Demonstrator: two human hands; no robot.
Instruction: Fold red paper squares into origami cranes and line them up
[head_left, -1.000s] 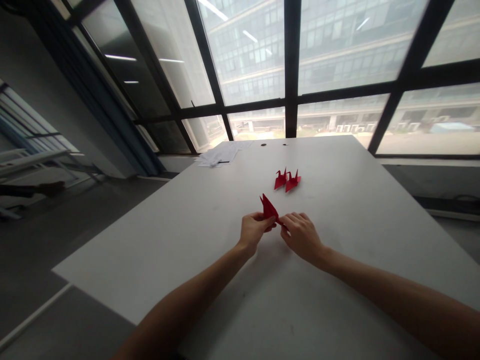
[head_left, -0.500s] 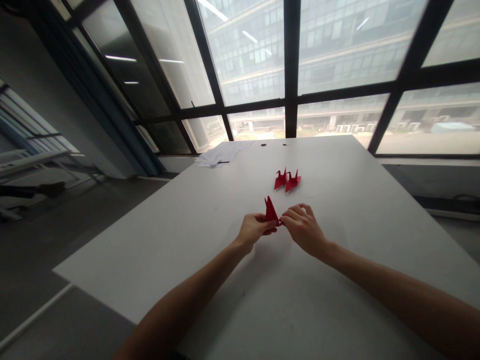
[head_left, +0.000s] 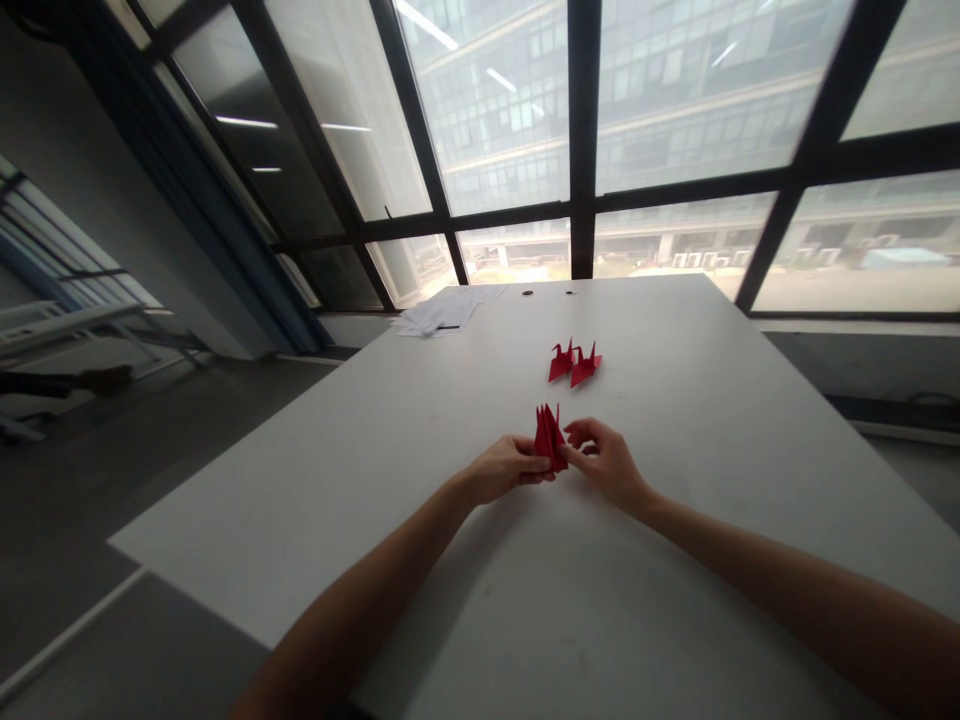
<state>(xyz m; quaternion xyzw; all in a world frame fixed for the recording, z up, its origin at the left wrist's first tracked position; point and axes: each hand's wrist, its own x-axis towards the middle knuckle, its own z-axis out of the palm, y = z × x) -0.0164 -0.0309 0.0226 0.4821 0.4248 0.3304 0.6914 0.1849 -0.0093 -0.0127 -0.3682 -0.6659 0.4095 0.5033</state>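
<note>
Left hand (head_left: 504, 467) and right hand (head_left: 606, 462), fingertips of both pinched on one red folded paper piece (head_left: 549, 437) held upright between them just above the white table (head_left: 420, 440); beyond the grip, two finished red paper cranes (head_left: 574, 362) side by side; farther off, loose white sheets (head_left: 442, 309) at the table's far edge

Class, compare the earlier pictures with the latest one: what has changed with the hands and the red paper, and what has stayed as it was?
The folded red paper has been turned from leaning left to standing upright, its points up, pinched between the left hand and the right hand. Both hands kept hold throughout; the right fingers now curl more open. The two finished red cranes, the white papers and the table stayed put.
</note>
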